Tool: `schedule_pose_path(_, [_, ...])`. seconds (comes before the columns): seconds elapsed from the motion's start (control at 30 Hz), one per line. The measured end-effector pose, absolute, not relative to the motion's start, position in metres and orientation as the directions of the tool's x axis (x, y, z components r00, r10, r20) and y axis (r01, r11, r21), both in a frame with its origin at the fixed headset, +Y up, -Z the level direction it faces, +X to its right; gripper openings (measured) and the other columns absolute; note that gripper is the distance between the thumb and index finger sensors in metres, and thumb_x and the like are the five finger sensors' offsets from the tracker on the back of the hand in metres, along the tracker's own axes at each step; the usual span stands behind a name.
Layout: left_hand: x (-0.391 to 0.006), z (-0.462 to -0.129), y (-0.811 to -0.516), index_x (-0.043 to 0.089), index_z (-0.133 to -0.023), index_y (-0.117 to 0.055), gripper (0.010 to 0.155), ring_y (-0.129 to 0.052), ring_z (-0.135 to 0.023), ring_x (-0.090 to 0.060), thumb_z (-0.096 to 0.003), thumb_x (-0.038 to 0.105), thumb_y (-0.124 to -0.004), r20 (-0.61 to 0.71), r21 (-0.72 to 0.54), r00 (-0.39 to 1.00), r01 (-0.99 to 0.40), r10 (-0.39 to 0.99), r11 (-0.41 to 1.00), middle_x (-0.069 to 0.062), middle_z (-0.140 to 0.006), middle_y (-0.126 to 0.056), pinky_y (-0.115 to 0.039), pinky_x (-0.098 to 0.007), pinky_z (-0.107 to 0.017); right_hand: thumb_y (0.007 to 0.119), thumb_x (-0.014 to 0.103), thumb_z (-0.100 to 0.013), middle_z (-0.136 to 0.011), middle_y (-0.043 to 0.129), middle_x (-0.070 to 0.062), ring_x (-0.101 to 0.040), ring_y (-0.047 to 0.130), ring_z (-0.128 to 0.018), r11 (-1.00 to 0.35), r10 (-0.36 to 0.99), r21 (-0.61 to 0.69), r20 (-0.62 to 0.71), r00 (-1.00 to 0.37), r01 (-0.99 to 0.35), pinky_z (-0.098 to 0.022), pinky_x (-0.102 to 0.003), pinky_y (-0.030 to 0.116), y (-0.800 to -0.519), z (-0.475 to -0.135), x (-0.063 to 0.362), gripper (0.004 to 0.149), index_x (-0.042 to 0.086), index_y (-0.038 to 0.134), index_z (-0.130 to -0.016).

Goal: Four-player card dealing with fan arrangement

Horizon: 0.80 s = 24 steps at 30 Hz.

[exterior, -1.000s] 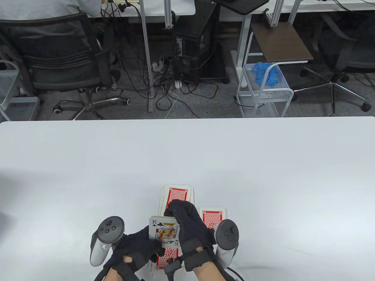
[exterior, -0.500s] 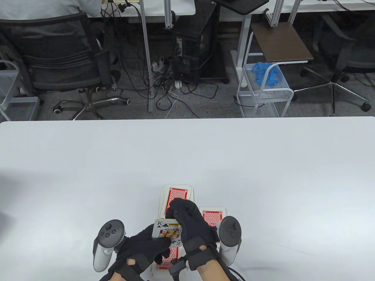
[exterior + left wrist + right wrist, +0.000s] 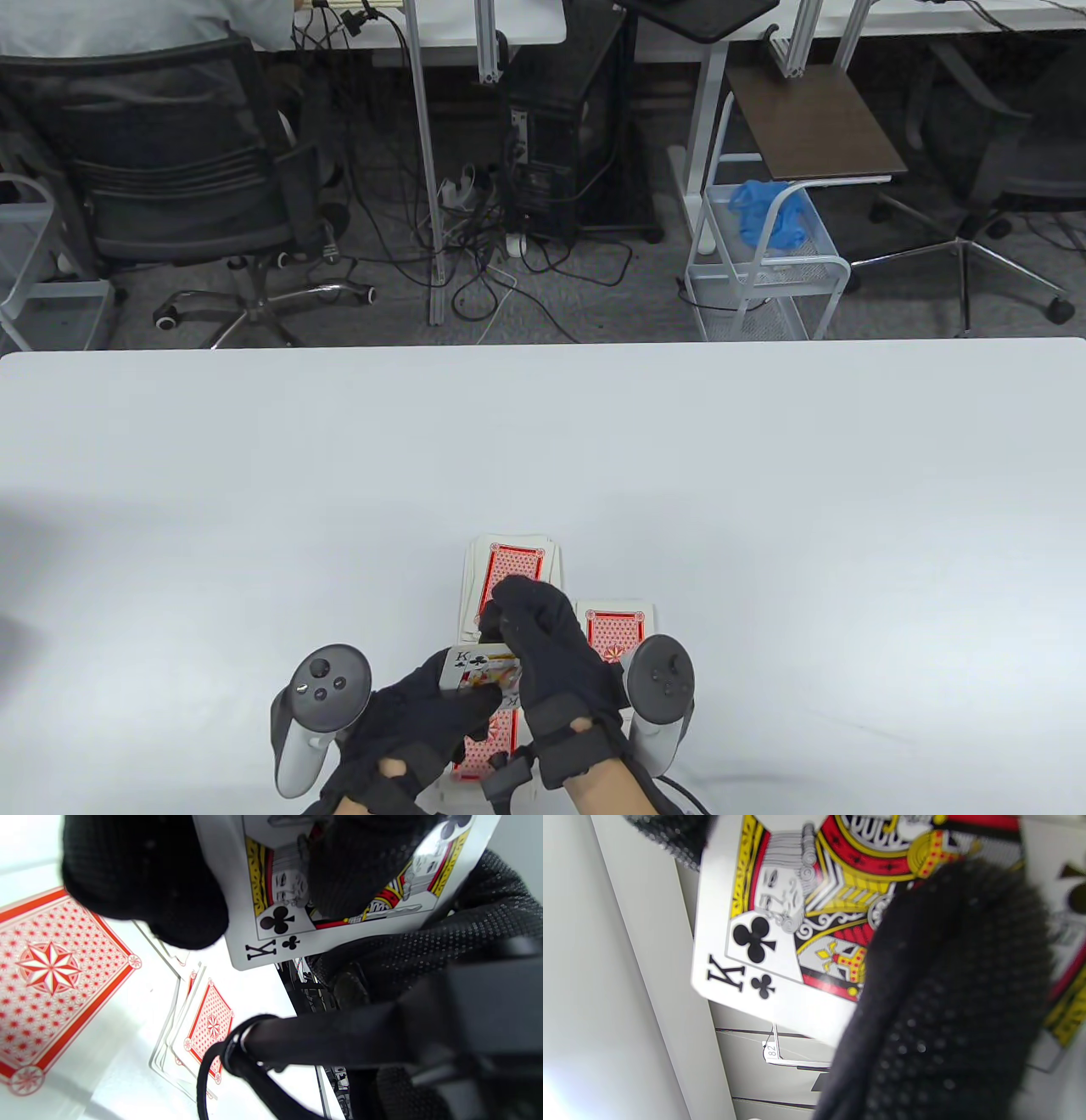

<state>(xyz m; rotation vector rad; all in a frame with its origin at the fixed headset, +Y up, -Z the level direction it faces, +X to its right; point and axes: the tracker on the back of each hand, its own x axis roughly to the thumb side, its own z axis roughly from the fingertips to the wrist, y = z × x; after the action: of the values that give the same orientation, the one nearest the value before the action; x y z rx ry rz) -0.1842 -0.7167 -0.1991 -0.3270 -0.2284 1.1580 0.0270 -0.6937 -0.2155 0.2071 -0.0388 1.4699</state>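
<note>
White table (image 3: 543,441), "K" club card (image 3: 475,666)

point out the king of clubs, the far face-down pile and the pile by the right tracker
king of clubs (image 3: 477,665), table view, top left corner by its K.
far face-down pile (image 3: 514,562), table view, red back of its top card.
pile by the right tracker (image 3: 612,628), table view, red back.
</note>
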Motion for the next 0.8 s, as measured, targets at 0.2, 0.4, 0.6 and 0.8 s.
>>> schedule_pose_path(0.2, [-0.188,-0.203,-0.715,0.022,-0.094,-0.083,0.051,-0.107,-0.059,-0.04,-0.0507,0.049,-0.087,0.068,-0.342,0.443,-0.831,0.894,0.438,-0.007,-0.093,-0.098,-0.094,-0.044,-0.034,0.06,0.031,-0.065,-0.098,0.074,-0.019,-0.041,0.084,-0.075,0.095,0.98,0.099,0.167,0.111,-0.991,-0.056,-0.063,0.071,-0.692,-0.213,0.024,0.053,0.004,0.053,-0.111])
schedule_pose_path(0.4, [-0.192,-0.208,-0.716,0.026,-0.092,-0.086,0.045,-0.108,-0.051,-0.039,-0.0497,0.042,-0.088,0.077,-0.37,0.391,-0.843,0.917,0.391,-0.005,-0.093,-0.1,-0.094,-0.041,-0.027,0.053,0.029,-0.065,-0.097,0.074,-0.022,-0.043,0.083,-0.075,0.072,0.972,0.073,0.218,0.087,-0.995,-0.056,-0.067,0.068,-0.684,-0.209,0.021,0.051,0.003,0.055,-0.109])
schedule_pose_path(0.6, [-0.194,-0.21,-0.706,0.026,-0.086,-0.089,0.042,-0.109,-0.05,-0.038,-0.0461,0.041,-0.089,0.172,-0.321,0.429,-0.827,0.887,0.462,-0.002,-0.085,-0.105,-0.094,-0.04,-0.027,0.068,0.037,-0.063,-0.091,0.082,-0.014,-0.036,0.09,-0.07,0.061,0.97,0.1,0.228,0.083,-0.993,-0.055,-0.062,0.073,-0.677,-0.211,0.023,0.051,0.008,0.064,-0.105])
schedule_pose_path(0.8, [-0.198,-0.214,-0.707,0.027,-0.085,-0.09,0.042,-0.108,-0.049,-0.037,-0.0452,0.04,-0.089,0.186,-0.33,0.432,-0.818,0.882,0.47,-0.001,-0.084,-0.105,-0.094,-0.038,-0.027,0.06,0.024,-0.064,-0.094,0.08,-0.017,-0.038,0.088,-0.072,0.157,0.964,0.171,0.187,0.188,-0.973,-0.057,-0.066,0.068,-0.679,-0.215,0.024,0.045,0.006,0.064,-0.105])
